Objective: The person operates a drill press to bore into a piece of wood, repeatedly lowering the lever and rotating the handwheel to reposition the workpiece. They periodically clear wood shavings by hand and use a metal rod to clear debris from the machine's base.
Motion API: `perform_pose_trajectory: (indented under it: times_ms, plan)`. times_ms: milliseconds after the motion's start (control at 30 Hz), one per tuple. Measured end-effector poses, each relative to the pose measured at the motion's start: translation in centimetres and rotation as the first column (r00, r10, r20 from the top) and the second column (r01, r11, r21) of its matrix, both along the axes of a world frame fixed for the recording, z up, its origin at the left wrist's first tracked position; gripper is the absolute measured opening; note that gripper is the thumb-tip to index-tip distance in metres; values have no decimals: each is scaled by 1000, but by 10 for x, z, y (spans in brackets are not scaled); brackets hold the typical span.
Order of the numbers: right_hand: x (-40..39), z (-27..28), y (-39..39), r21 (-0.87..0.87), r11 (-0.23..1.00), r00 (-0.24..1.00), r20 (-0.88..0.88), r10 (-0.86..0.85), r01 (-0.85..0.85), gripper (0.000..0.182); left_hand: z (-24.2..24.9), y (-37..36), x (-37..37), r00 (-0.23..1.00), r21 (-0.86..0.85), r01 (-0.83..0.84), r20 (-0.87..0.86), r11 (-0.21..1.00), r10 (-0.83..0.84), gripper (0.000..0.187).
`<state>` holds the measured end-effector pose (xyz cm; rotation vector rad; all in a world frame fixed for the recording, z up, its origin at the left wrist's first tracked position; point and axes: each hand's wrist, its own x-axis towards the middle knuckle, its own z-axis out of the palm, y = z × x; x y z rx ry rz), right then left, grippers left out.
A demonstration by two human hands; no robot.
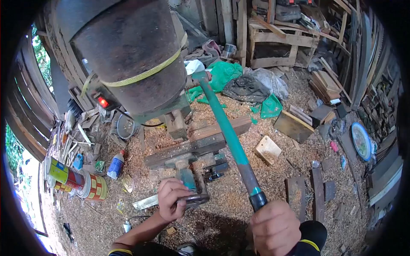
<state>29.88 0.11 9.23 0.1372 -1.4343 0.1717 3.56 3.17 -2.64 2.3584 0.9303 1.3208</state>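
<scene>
My right hand [275,228] is wrapped round the black grip of a long green lever [228,128]. The lever rises from there to a pivot at the side of a large rusty machine head [132,59], which has a yellow strap round it. My left hand [171,198] closes its fingers on the rim of a round handwheel [197,200], fixed to a green-painted shaft below the worktable. Beyond the wheel, a long dark wooden beam [200,141] lies crosswise under the machine head. A red switch [102,101] glows on the machine's left side.
Wood shavings cover the ground. A blue-and-white bottle [115,165] and a colourful bucket [93,185] stand at left. Right of the lever lie a wooden block [267,150] and several offcuts. Green plastic sheeting [224,76] and sacks lie behind; stacked planks line the right side.
</scene>
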Motion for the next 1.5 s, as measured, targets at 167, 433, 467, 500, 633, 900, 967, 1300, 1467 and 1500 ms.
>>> perform_pose_trajectory:
  times_ms: [167, 433, 467, 500, 633, 900, 967, 1300, 1467, 1500]
  plan:
    - [-9, -6, -9, -62, 997, 993, -102, -52, 46, 51, 3, -3, 5, 1000, 22, -26, -10, 999, 27, 19]
    - [-11, 48, -22, -214, 976, 993, -110, -52, 27, 50, 5, -12, 6, 993, 73, -95, -60, 993, 100, 8]
    - [-11, 60, -20, -208, 978, 993, -104, -55, 32, 50, 4, -13, 6, 994, 79, -92, -53, 993, 96, 8]
    - [-11, 72, -17, -208, 978, 994, -104, -34, 11, 49, 2, -13, 5, 994, 83, -92, -56, 992, 96, 8]
    - [-2, 111, 6, -179, 980, 996, -30, 89, -93, 41, 6, -18, 6, 987, 94, -130, -83, 987, 138, 10]
    - [-6, 180, 31, -400, 908, 992, -26, 123, -123, 39, -2, -22, 2, 985, -48, -158, -79, 986, 154, 25]
    - [-9, 199, 35, -402, 912, 996, -14, 85, -83, 41, 1, -23, 4, 985, -8, -161, -66, 987, 160, 24]
    - [-9, 233, 58, -503, 855, 990, -24, 136, -129, 39, 9, -38, -8, 965, 11, -169, -200, 986, 167, 19]
    - [-11, 233, 60, -500, 849, 985, -63, 160, -170, 37, -25, -58, -23, 977, 130, -200, -42, 971, 207, 44]
    - [-12, 232, 60, -494, 851, 984, -81, 158, -178, 36, -40, -58, -28, 973, 136, -209, -68, 969, 219, 53]
